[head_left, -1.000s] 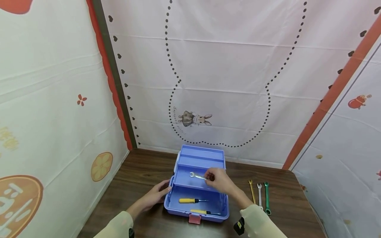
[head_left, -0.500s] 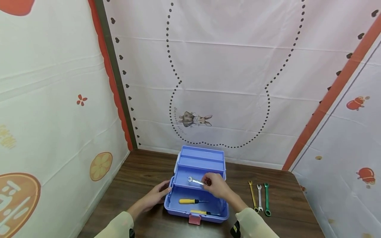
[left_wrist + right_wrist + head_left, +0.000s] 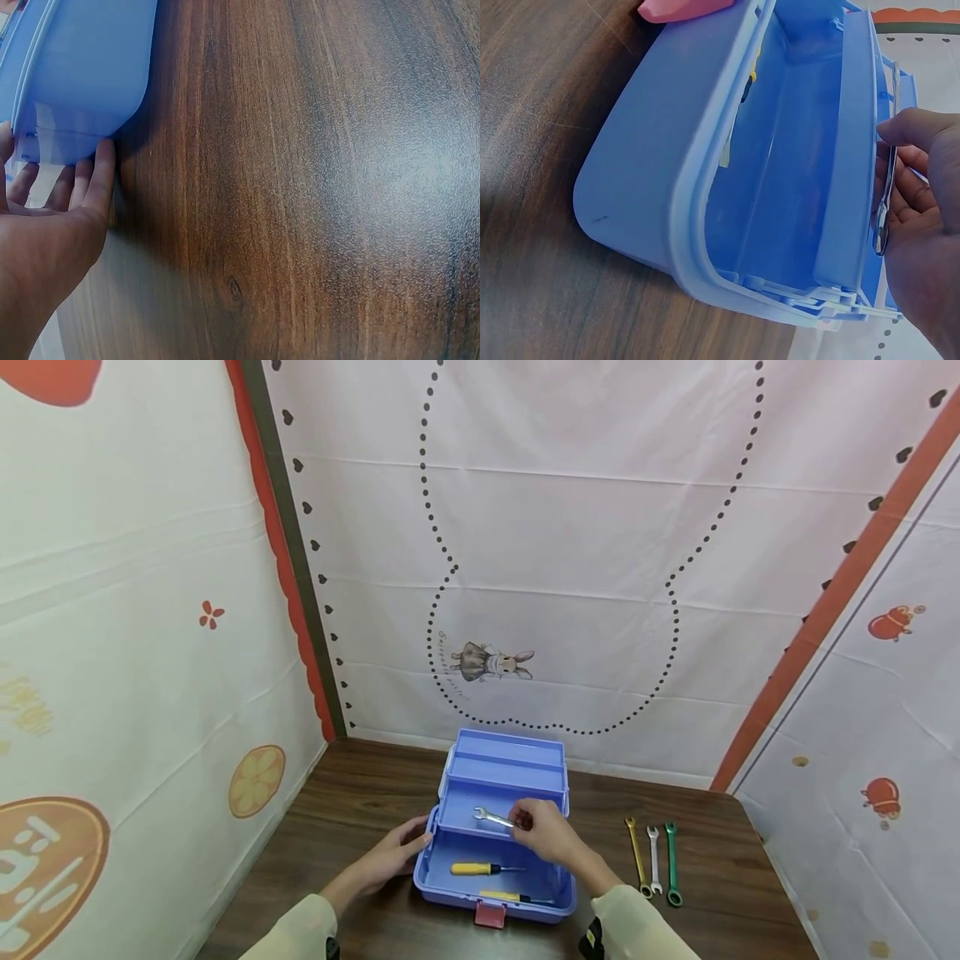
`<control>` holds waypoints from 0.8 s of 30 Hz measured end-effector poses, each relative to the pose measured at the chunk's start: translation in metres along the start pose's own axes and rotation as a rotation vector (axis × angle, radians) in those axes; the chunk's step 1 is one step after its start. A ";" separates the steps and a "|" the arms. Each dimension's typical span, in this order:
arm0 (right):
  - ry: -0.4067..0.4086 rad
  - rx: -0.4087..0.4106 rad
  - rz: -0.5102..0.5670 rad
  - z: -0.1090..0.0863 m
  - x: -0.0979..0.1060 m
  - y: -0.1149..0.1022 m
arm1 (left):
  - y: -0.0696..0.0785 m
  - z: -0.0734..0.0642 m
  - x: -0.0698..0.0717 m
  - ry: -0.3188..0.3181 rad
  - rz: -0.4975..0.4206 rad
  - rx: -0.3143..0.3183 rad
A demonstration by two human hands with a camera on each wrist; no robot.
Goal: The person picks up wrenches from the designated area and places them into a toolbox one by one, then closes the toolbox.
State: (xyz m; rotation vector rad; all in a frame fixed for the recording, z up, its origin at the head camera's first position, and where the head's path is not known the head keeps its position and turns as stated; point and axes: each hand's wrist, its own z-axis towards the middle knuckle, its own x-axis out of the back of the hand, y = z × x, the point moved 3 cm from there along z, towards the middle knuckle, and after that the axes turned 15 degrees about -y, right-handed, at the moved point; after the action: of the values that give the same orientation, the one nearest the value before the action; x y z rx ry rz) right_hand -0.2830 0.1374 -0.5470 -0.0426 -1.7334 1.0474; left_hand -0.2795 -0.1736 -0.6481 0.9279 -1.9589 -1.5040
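A blue toolbox [image 3: 423,881] stands open on the table, its stepped trays raised at the back. My left hand [image 3: 390,853] holds its left side, thumb on the rim and fingertips against the outer wall [image 3: 97,60]. My right hand [image 3: 546,831] pinches a silver wrench [image 3: 492,816] over the lower tray [image 3: 459,793], its open-jaw end pointing left. In the right wrist view, the wrench [image 3: 891,176] lies between thumb and fingers, close beside the tray wall [image 3: 847,165]. Two yellow-handled screwdrivers, one behind [image 3: 472,868] and one in front [image 3: 501,894], lie in the bottom compartment.
Right of the toolbox, a yellow wrench [image 3: 637,853], a silver wrench [image 3: 654,858] and a green wrench [image 3: 672,864] lie side by side on the dark wooden table [image 3: 720,877]. A pink latch [image 3: 490,914] hangs at the toolbox front. Printed cloth walls [image 3: 570,635] surround the table.
My right hand has moved slightly left and toward me with the wrench, then nearly stopped over the lower tray. The left hand keeps its place on the toolbox.
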 end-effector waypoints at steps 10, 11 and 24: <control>-0.003 -0.007 -0.030 0.007 0.001 0.005 | 0.001 0.000 0.001 -0.002 0.006 -0.002; -0.005 -0.008 -0.033 0.008 0.002 0.006 | 0.001 0.000 0.001 -0.002 0.006 -0.001; -0.023 -0.044 -0.041 0.012 0.003 0.011 | 0.002 0.000 0.001 0.009 0.000 -0.008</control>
State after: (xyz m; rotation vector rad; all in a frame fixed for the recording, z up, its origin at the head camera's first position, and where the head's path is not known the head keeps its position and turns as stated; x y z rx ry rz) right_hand -0.2985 0.1375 -0.5526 -0.0232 -1.7712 0.9829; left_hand -0.2803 -0.1743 -0.6463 0.9297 -1.9450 -1.5037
